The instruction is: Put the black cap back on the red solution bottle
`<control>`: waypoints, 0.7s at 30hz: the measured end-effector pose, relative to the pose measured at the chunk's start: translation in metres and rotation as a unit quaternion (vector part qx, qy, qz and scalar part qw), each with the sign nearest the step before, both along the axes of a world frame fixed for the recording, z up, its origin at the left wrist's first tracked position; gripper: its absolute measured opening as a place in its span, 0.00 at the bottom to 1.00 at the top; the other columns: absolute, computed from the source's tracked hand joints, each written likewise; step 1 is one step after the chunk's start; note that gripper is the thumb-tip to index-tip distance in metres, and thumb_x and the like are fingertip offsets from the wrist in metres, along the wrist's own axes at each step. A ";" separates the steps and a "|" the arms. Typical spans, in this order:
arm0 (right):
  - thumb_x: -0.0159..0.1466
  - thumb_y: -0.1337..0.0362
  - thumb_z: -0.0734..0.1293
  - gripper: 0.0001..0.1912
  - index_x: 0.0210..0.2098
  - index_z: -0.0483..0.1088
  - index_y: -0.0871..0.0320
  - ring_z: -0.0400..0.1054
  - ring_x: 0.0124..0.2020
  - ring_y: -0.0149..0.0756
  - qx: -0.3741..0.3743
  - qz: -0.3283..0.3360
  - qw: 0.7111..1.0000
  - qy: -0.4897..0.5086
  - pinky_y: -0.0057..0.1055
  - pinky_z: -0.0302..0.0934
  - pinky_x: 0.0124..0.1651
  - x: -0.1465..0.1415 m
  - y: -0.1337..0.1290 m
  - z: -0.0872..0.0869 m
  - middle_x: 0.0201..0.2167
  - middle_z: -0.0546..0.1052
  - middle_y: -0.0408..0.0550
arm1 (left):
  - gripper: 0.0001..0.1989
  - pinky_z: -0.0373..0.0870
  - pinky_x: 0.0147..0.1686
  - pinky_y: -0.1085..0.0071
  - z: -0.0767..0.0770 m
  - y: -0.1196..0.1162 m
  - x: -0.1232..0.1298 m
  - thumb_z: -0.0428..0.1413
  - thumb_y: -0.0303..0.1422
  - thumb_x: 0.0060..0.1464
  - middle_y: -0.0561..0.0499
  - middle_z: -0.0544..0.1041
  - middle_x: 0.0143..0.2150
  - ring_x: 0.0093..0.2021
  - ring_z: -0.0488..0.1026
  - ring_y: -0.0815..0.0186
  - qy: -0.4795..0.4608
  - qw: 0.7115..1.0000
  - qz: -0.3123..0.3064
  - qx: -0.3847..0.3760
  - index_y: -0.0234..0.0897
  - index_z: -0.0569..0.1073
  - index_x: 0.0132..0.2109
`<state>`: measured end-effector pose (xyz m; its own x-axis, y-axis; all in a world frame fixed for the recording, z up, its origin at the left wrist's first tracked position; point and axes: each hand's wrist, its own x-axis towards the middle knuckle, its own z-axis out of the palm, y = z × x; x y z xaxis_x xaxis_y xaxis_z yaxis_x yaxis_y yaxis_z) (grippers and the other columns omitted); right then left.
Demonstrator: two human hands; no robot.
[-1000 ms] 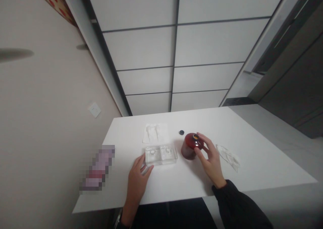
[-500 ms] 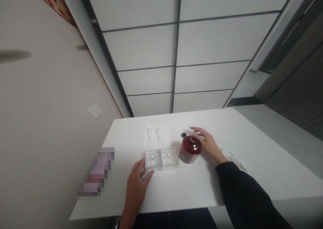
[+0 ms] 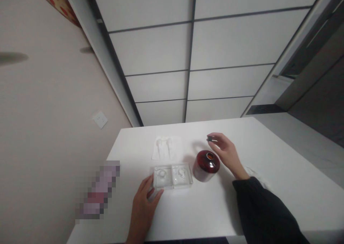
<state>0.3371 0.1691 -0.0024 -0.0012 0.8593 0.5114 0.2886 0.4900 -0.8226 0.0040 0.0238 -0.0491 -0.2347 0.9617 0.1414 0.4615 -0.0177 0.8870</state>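
Near the middle of the white table point(image 3: 215, 215), our right hand point(image 3: 227, 154) pinches a small black cap point(image 3: 210, 139) beyond a red jar point(image 3: 206, 166); our left hand point(image 3: 142, 208), half open, touches a clear tray point(image 3: 172, 176) without gripping.

Soft, even light is coming down from the white ceiling panels point(image 3: 231, 39), and only a faint shadow is lying on the white table point(image 3: 204, 215) beside the dark red jar point(image 3: 206, 166). The wide lens is bending lines towards the frame's edges, while a coarse pixelated patch point(image 3: 98, 190) is obscuring one spot at the left.
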 end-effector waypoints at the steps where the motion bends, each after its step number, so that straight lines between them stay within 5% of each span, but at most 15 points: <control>1: 0.70 0.58 0.69 0.13 0.53 0.74 0.52 0.79 0.47 0.42 0.015 -0.004 1.000 0.021 0.45 0.75 0.52 -0.001 -0.009 0.008 0.49 0.81 0.51 | 0.24 0.85 0.52 0.54 0.000 0.000 0.000 0.63 0.43 0.56 0.45 0.80 0.59 0.56 0.81 0.49 -0.001 1.000 0.000 0.001 0.44 0.79 0.59; 4: 0.71 0.59 0.69 0.09 0.50 0.76 0.49 0.79 0.49 0.43 0.066 0.004 0.995 0.069 0.45 0.75 0.52 -0.011 -0.036 0.025 0.47 0.80 0.51 | 0.24 0.85 0.51 0.53 0.000 0.000 0.000 0.63 0.43 0.56 0.45 0.81 0.58 0.56 0.82 0.49 -0.002 1.000 0.002 0.003 0.44 0.79 0.59; 8: 0.70 0.61 0.72 0.12 0.53 0.75 0.46 0.79 0.48 0.41 0.079 0.049 0.981 0.170 0.41 0.76 0.50 -0.031 -0.054 0.027 0.46 0.80 0.47 | 0.24 0.85 0.52 0.53 0.000 -0.001 -0.001 0.63 0.44 0.56 0.45 0.81 0.59 0.57 0.81 0.48 0.003 1.000 0.004 -0.001 0.44 0.79 0.59; 11: 0.73 0.57 0.69 0.13 0.56 0.75 0.46 0.77 0.51 0.43 0.068 0.035 0.986 0.149 0.42 0.75 0.51 -0.038 -0.054 0.021 0.48 0.79 0.49 | 0.24 0.85 0.51 0.53 0.001 -0.001 -0.002 0.63 0.44 0.57 0.44 0.81 0.59 0.57 0.81 0.48 0.008 1.000 0.003 -0.006 0.43 0.79 0.59; 21: 0.71 0.60 0.70 0.04 0.45 0.75 0.50 0.75 0.46 0.43 0.074 0.033 0.989 0.121 0.42 0.73 0.49 -0.040 -0.054 0.013 0.43 0.77 0.49 | 0.24 0.85 0.51 0.52 0.006 -0.003 -0.001 0.63 0.47 0.58 0.45 0.81 0.59 0.57 0.81 0.48 0.030 0.999 0.010 -0.014 0.45 0.80 0.58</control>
<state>0.2971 0.1153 0.0109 0.0831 0.7776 0.6233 0.0542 0.6210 -0.7820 0.0028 0.0213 -0.0435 -0.2463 0.9606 0.1286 0.5138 0.0169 0.8578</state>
